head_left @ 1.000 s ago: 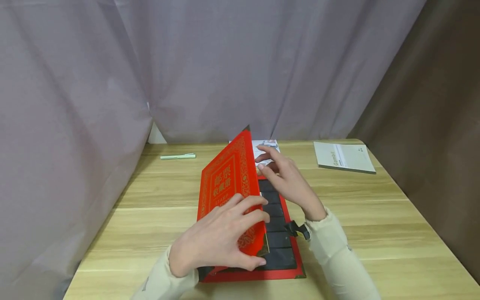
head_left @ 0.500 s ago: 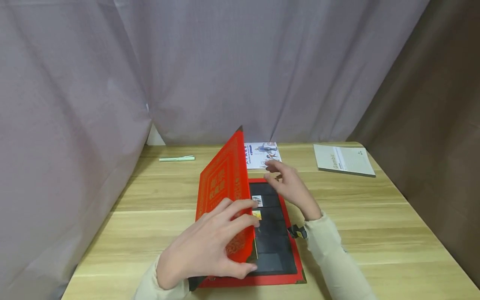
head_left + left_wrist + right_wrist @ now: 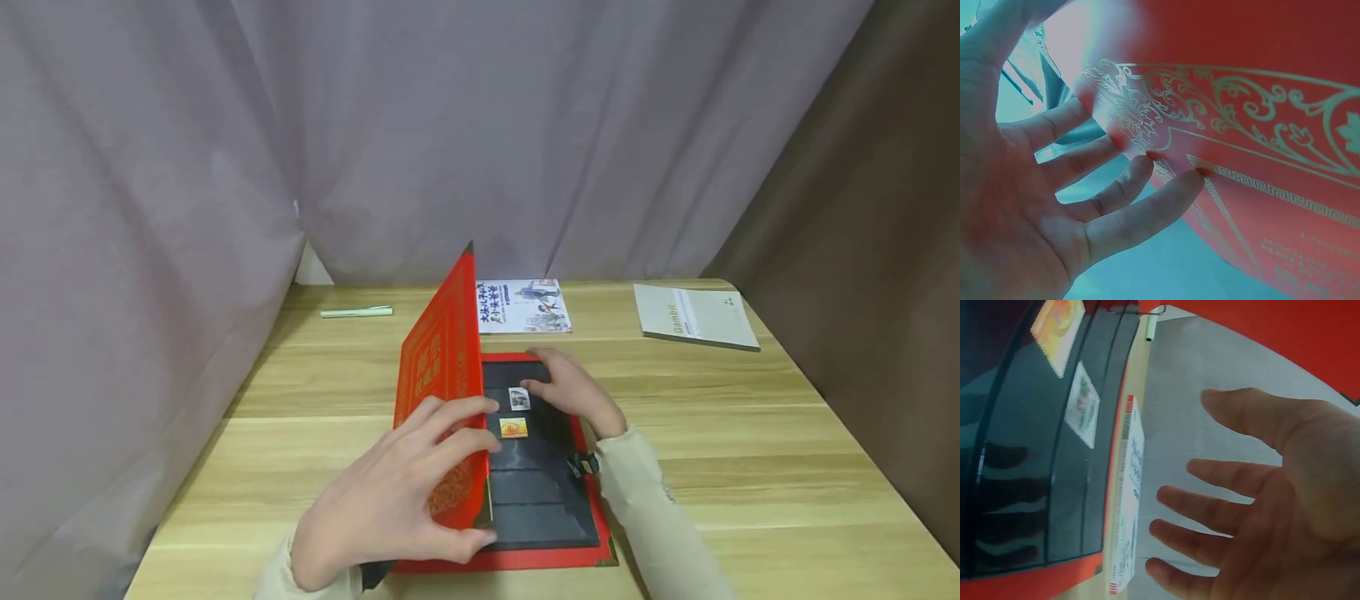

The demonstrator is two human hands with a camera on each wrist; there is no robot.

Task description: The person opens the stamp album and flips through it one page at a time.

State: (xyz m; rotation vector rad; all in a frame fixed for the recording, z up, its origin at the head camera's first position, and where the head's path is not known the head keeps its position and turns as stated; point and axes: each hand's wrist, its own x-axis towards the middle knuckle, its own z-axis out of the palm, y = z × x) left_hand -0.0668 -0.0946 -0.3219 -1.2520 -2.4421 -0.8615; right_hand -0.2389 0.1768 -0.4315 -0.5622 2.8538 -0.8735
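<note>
A red stamp album stands partly opened on the table, its gold-patterned front cover point(image 3: 442, 333) raised steeply. Against the outside of that cover rests my left hand point(image 3: 397, 487), fingers spread and lightly bent; the left wrist view has their fingertips point(image 3: 1194, 178) at the gold border. The black pocket page point(image 3: 536, 492) lies flat, bearing a grey-white stamp point(image 3: 519, 398) and a yellow-orange stamp point(image 3: 513, 428). Over the page's far right corner is my right hand point(image 3: 573, 387), its thumb close to the grey-white stamp. Its fingers point(image 3: 1204, 506) look loose and hold nothing in the right wrist view.
Behind the album lies an illustrated white booklet point(image 3: 525, 306). A pale green pen point(image 3: 357, 312) is at the back left, and a grey book point(image 3: 696, 317) marked "Gambit" at the back right. Grey curtains point(image 3: 450, 142) hang behind the wooden table point(image 3: 750, 433).
The cover has swung further left with my left hand, exposing both stamps and more of the booklet. My right hand has moved lower and nearer, over the page.
</note>
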